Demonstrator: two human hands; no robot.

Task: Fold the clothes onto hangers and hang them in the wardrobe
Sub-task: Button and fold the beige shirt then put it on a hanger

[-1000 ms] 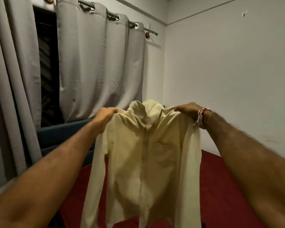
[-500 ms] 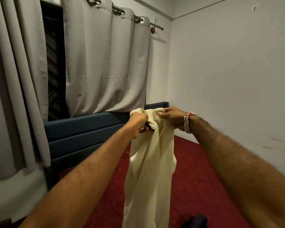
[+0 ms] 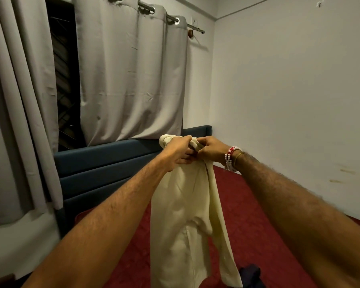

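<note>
While our left hand [image 3: 178,149] and right hand [image 3: 211,149] pinch the shoulders of the shirt [image 3: 187,221] together, it hangs limp below them over the bed [image 3: 247,215]; light and soft, it seems best held by the shoulder seams

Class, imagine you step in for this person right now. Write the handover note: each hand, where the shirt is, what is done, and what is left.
Left hand: grips the bunched top of the cream shirt.
Right hand: pinches the same bunched top, close beside the other hand.
Shirt: held up in the air, hanging long and gathered narrow above the red bed cover. A dark garment lies at the bottom edge of the view.
Done: top of the shirt is gathered together.
Left: put it on a hanger and hang it up. No hanger or wardrobe is in view.
</note>
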